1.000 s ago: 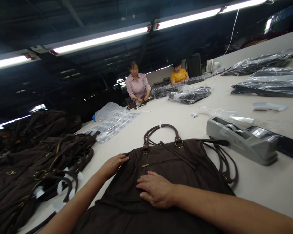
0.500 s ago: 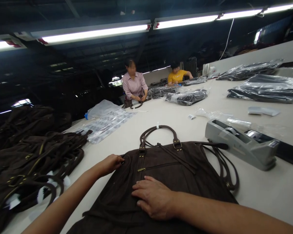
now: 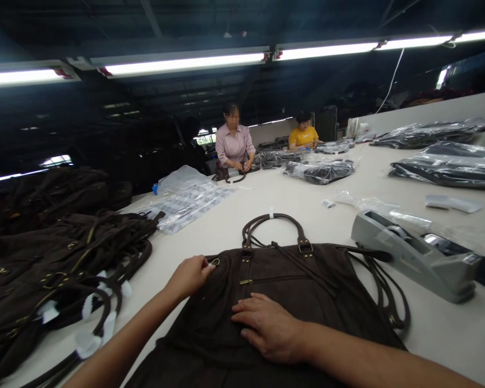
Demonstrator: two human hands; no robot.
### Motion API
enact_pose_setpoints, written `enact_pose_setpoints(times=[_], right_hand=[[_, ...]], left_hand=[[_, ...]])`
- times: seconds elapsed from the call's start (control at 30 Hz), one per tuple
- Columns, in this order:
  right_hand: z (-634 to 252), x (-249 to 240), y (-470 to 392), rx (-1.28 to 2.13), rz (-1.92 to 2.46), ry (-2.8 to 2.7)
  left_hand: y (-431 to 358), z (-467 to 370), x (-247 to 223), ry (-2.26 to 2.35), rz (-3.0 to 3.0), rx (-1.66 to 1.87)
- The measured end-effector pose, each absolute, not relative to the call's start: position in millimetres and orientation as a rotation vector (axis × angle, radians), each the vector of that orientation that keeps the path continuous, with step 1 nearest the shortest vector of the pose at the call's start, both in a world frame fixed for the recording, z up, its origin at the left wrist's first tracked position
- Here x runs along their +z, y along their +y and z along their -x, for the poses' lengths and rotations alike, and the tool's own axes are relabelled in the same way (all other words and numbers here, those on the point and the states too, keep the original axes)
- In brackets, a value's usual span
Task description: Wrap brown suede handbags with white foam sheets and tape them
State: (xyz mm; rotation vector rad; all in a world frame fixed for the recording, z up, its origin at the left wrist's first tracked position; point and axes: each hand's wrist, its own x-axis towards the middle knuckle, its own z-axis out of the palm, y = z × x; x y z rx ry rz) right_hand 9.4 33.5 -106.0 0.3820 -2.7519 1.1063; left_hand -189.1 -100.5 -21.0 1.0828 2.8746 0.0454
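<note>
A dark brown handbag (image 3: 283, 291) lies flat on the white table before me, its looped handles pointing away. My left hand (image 3: 192, 275) pinches the bag's upper left corner, beside a small brass ring (image 3: 215, 262). Lower down, my right hand (image 3: 269, 327) rests flat on the front panel with fingers stretched out, below the zipper pull (image 3: 246, 282). A white tag wraps the top of the handles (image 3: 272, 215). The bag's lower part runs out of view under my right forearm.
A grey tape dispenser (image 3: 414, 258) stands right of the bag. Brown bags (image 3: 64, 258) are heaped at left. Plastic sheets (image 3: 189, 205) and plastic-wrapped bags (image 3: 448, 167) lie farther off. Two co-workers, one in a pink shirt (image 3: 234, 143), one in yellow (image 3: 303, 136), are across the table.
The view has shifted, so everything appears farther right and most things slightly lower. My left fingers have shifted slightly at the bag's corner, and the ring now shows. My right hand stays on the bag.
</note>
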Motion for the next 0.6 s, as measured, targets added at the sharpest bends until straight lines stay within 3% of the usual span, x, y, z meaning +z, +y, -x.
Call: enact_pose_setpoints(times=[0.23,0.6], right_hand=[[-0.4,-116.6,26.4,0.844,-0.287,-2.670],[75.6,-109.2,28.2,0.458,-0.545,-2.538]], left_hand=[[-124.2,108.2,-40.1,2.916,-0.808,-0.075],[-149.9,89.3,-62.4,3.132,-0.487,0.465]])
